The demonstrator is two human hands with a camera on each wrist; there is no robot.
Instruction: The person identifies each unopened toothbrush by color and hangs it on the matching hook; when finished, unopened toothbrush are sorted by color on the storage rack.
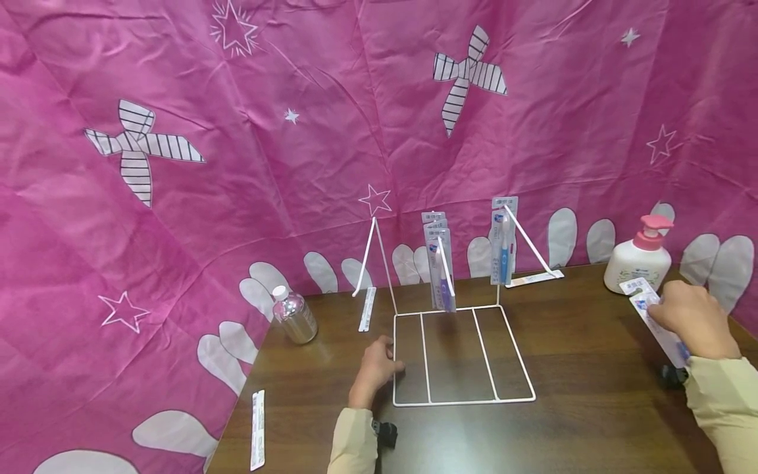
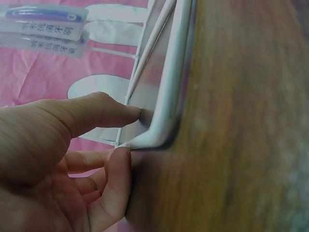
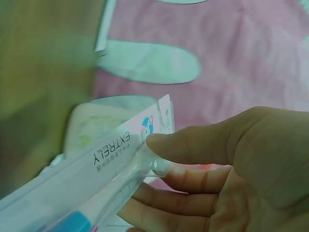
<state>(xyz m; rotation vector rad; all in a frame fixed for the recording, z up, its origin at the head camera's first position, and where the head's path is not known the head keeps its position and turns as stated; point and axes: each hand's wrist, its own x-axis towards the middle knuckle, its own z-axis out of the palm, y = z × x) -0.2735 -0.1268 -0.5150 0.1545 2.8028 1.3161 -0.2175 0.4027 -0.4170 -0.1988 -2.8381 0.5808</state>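
Note:
My right hand [image 1: 699,319] pinches a toothbrush in a clear blister pack [image 3: 113,164] near its top end, thumb on the front and fingers behind. The pack is tilted, beside the white pump bottle [image 1: 638,263]. On the left, my left hand [image 1: 374,365] holds the side wire of a white wire display rack [image 1: 464,402], its thumb across the wire and its fingers outside. Several packaged toothbrushes [image 1: 441,270] hang on the rack's middle hook. Another packaged toothbrush with a blue handle [image 1: 504,243] hangs on the right hook, while the left hook [image 1: 364,257] bears none.
A silvery bottle with a white cap [image 1: 295,316] stands at the back left. Flat white strips lie on the table: one at front left [image 1: 257,430], one behind my left hand [image 1: 367,309], one at the back right [image 1: 535,279]. A pink curtain [image 1: 331,131] hangs behind the table.

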